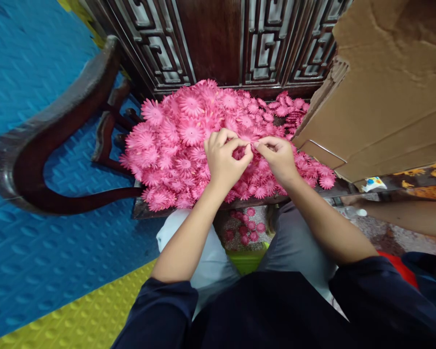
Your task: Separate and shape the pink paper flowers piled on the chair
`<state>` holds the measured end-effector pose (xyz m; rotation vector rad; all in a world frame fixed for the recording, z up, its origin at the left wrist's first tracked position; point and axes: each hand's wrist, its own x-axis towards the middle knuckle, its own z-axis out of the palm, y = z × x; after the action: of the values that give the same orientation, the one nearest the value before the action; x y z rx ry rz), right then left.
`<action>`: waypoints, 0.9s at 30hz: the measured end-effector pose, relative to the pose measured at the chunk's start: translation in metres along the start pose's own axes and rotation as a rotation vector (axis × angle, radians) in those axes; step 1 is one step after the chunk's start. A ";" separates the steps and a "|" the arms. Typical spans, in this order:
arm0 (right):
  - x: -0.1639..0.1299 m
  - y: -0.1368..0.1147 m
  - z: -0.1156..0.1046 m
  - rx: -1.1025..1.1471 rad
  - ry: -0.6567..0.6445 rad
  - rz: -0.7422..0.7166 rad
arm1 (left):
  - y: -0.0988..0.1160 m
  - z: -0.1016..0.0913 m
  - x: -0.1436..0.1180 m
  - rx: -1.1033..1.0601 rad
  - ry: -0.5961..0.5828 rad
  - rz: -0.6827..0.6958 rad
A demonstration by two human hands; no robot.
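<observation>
My left hand [223,157] and right hand [278,156] meet fingertip to fingertip over the middle of the pink flower heap [174,145] on the chair [47,160], both pinching one small flower [252,144], cardboard [381,92] at far right.

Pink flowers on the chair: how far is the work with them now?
Done: cannot be told; a few flowers lie on the floor under the chair, whether finished or dropped is unclear. In hand: the left hand and right hand pinch one flower between them. Left: a big heap covers the seat.
</observation>
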<state>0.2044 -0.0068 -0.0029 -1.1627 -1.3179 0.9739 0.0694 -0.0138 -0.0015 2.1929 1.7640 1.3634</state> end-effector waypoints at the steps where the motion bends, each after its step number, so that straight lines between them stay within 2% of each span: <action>1: 0.000 0.000 0.000 0.003 -0.009 0.003 | 0.001 0.000 0.000 -0.004 0.005 -0.012; 13: 0.001 -0.003 0.000 0.177 -0.027 0.105 | 0.002 -0.003 0.002 -0.088 0.005 -0.054; 18: 0.001 -0.006 -0.002 0.300 -0.090 0.184 | 0.002 -0.004 0.002 -0.049 0.027 -0.019; 27: 0.004 -0.001 -0.003 0.318 -0.113 0.252 | 0.001 -0.003 0.000 0.011 0.048 -0.001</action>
<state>0.2073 -0.0037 -0.0010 -1.0534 -1.0693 1.3960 0.0686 -0.0159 0.0008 2.1826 1.7914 1.4217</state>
